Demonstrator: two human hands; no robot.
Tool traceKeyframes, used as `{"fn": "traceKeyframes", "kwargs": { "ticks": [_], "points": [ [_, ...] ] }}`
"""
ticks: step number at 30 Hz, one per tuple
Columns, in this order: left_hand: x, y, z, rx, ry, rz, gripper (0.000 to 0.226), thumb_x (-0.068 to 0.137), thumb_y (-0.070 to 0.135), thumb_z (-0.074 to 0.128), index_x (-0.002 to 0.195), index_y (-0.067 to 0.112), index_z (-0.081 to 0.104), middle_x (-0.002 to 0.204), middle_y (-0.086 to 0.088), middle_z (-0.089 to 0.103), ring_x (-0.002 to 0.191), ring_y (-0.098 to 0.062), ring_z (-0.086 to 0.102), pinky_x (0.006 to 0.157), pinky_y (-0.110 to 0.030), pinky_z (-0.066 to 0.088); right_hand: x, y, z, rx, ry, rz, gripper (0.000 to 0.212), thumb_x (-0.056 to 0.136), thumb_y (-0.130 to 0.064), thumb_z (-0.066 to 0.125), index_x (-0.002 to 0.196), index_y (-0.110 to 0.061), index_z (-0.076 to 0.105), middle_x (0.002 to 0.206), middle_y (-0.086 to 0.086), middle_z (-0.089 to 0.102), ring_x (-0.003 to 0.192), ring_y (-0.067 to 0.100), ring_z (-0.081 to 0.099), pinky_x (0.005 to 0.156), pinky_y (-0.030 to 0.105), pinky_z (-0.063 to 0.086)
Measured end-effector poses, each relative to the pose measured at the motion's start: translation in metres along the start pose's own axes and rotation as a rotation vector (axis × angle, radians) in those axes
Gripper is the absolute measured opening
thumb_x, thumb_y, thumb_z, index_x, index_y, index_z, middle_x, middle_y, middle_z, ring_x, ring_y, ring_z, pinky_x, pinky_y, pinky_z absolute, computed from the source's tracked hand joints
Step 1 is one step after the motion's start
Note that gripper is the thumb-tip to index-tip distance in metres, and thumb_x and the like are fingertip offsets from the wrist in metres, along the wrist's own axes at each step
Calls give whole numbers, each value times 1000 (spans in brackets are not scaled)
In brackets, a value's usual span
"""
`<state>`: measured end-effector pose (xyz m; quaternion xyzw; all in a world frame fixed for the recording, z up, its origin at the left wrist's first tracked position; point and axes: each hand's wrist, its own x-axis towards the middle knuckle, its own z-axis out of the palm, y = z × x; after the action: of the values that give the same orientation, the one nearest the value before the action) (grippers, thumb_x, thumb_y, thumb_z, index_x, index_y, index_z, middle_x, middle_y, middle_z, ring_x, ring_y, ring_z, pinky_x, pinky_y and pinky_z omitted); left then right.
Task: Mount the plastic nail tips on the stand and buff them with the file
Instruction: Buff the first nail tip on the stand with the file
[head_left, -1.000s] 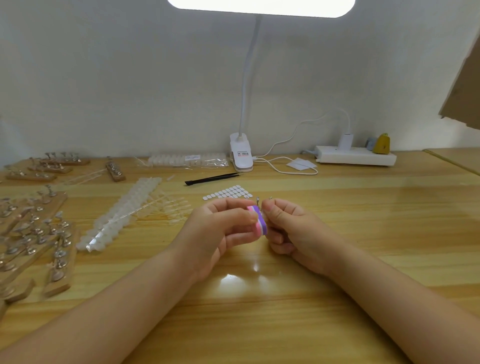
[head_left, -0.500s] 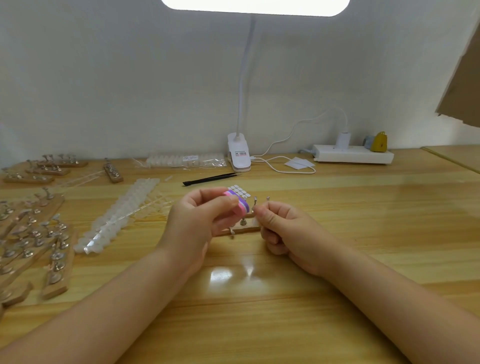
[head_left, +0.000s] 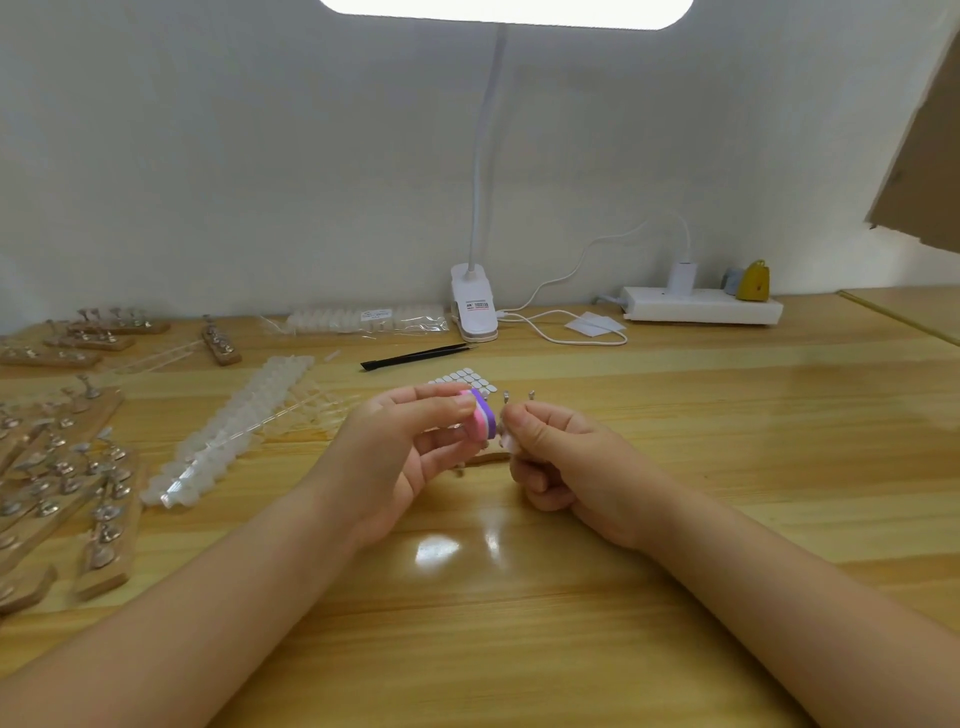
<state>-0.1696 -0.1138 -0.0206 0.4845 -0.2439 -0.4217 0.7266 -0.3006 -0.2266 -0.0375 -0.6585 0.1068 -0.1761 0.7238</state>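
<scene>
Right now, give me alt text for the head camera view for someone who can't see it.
Over a wooden table, the left hand holds a pink and purple file against a small stand gripped by the right hand. Strips of nail tips and more stands lie left.

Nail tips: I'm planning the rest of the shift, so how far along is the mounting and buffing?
Done, it seems: several wooden stands lie at the left, though their posts look bare. In hand: the left hand grips the pink-and-purple file against the stand held by the right hand. Left: strips of unmounted nail tips and a sealed bag remain.
</scene>
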Motion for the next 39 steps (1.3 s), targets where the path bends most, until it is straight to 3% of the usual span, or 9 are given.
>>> {"fn": "traceKeyframes", "kwargs": {
  "ticks": [4,10,13,17,21,25,30,34,39],
  "points": [
    [-4,-2,5,67,-105,-48,19,59,-1,77,78,2,75,73,-16,67,62,-21,67,56,-25,56,1,2,-2,59,53,12,19,83,-36,56,75,-19,59,57,-7,42,47,5,36,39,15,26],
    [0,1,1,-23,12,12,35,61,3,70,95,-2,65,77,-16,69,65,-21,68,55,-24,55,-1,2,3,-45,20,-7,19,80,-40,58,71,-24,63,58,-7,41,48,5,35,41,15,26],
    [-2,1,1,27,-21,-15,33,60,2,69,93,-2,67,73,-14,67,62,-21,67,55,-24,55,-1,1,1,14,67,2,23,80,-39,58,74,-17,58,56,-6,39,47,6,34,40,15,26],
    [-5,-2,4,84,-113,-43,20,63,-3,73,82,3,73,74,-15,68,64,-21,68,56,-26,56,-1,1,4,-6,84,-20,26,83,-38,54,62,-29,66,54,-9,44,48,6,33,40,16,26],
    [-1,0,1,-5,-1,10,28,69,-4,65,98,-2,63,76,-15,70,66,-23,69,56,-25,56,-3,2,7,-60,57,-22,21,84,-39,55,69,-25,62,52,-7,39,44,5,32,41,15,27],
    [-2,1,3,15,-14,-12,23,73,-8,62,95,-2,63,71,-13,67,61,-21,67,53,-25,55,-1,3,5,-27,144,-5,26,85,-39,56,68,-21,60,51,-3,37,47,10,28,41,18,24],
    [-6,-4,6,109,-88,-3,22,63,-7,66,84,2,63,69,-13,65,57,-23,66,53,-29,56,0,6,6,-43,168,-17,23,87,-37,57,70,-22,62,68,9,37,50,11,27,42,20,21],
    [-3,-4,3,21,63,94,18,81,-11,59,95,0,59,68,-10,68,61,-21,68,55,-27,56,0,5,6,-57,172,2,25,82,-42,60,69,-21,60,56,1,35,47,9,28,42,18,24],
    [-6,-6,5,152,30,159,27,69,-4,72,92,1,58,71,-13,66,64,-25,69,57,-27,55,2,6,5,-8,309,25,28,89,-37,61,70,-16,58,47,-7,38,40,6,31,39,18,27]
  ]
}}
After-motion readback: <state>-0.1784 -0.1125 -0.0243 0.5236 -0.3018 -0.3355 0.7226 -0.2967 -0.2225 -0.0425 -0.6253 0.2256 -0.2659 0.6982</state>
